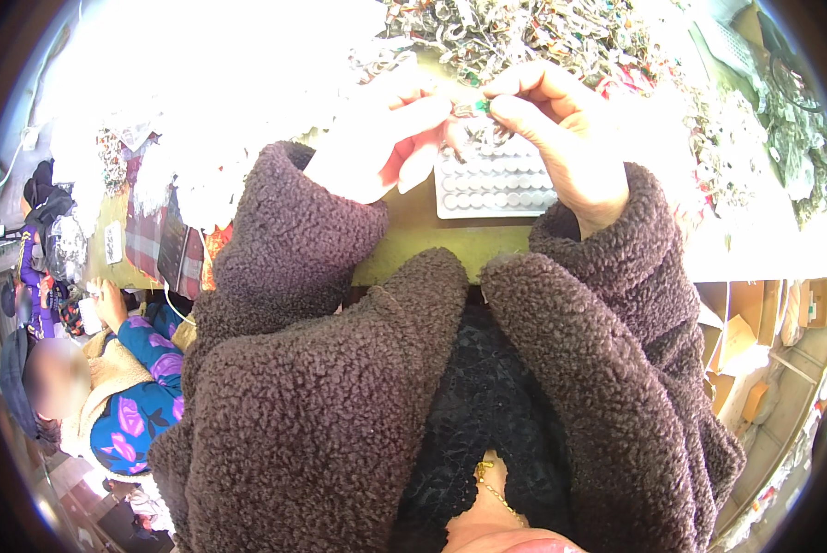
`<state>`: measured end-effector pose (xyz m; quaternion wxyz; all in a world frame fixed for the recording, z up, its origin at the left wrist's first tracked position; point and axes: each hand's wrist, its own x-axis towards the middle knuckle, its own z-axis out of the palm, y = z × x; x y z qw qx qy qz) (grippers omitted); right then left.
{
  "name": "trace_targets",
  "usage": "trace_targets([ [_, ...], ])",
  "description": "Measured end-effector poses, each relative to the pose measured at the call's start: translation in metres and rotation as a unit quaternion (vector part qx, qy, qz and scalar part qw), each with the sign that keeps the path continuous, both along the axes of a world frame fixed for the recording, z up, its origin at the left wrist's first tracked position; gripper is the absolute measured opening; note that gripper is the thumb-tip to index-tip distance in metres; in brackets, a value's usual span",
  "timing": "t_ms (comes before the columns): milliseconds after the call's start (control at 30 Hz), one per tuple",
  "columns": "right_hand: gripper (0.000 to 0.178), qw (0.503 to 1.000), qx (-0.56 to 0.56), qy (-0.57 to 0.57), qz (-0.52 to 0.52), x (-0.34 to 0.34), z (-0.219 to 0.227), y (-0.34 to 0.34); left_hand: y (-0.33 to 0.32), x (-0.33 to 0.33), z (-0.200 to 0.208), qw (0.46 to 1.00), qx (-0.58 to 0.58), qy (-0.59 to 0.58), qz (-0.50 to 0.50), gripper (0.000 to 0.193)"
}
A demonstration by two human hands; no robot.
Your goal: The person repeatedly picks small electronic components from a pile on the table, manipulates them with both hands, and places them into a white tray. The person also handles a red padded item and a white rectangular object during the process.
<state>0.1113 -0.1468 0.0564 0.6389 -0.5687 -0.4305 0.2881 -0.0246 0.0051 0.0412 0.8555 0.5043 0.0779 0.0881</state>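
Over the table, my left hand (390, 134) and my right hand (561, 134) meet, each pinching at a small piece with a green bit and thin silvery-brown strips (481, 106). Its exact kind cannot be made out. The right thumb and forefinger close on the green end. Glare washes out much of the left hand, though its thumb and forefinger reach the piece's other side. Below the piece lies a pale tray (496, 213) with rows of round cells. Just beyond my hands spreads a tangled heap of small silvery strips (524, 37).
Strong sunlight bleaches the table's left and right parts; its yellow-green top (423, 244) shows near me. Clear and greenish pieces (791, 147) pile up at far right. Cardboard boxes (745, 318) stand below the table's right. A co-worker in a flowered sleeve (132, 419) sits at left.
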Motion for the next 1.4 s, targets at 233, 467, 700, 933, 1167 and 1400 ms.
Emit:
trace_targets([
  [233, 0.014, 0.999, 0.013, 0.004, -0.031, 0.0, -0.002, 0.003, 0.003, -0.001, 0.001, 0.979, 0.189, 0.001, 0.078, 0.021],
  [467, 0.012, 0.99, -0.034, -0.114, -0.073, -0.007, 0.002, 0.001, -0.012, 0.004, -0.006, 0.917, 0.328, -0.036, 0.225, 0.027],
  [700, 0.021, 0.999, 0.039, 0.019, 0.004, -0.005, 0.004, -0.004, -0.018, 0.001, 0.001, 0.877, 0.455, -0.009, 0.156, 0.025],
  [933, 0.022, 0.995, 0.095, 0.027, -0.002, -0.006, 0.002, 0.0, -0.016, -0.003, 0.008, 0.957, 0.265, 0.056, 0.104, 0.02],
  [1167, 0.022, 0.995, 0.045, -0.082, -0.02, 0.001, 0.003, -0.009, -0.029, 0.003, 0.01, 0.96, 0.249, 0.069, 0.104, 0.017],
  [1400, 0.021, 0.997, 0.057, -0.057, 0.003, 0.007, 0.006, -0.011, -0.024, 0.004, 0.0, 0.992, 0.109, 0.015, 0.054, 0.018],
])
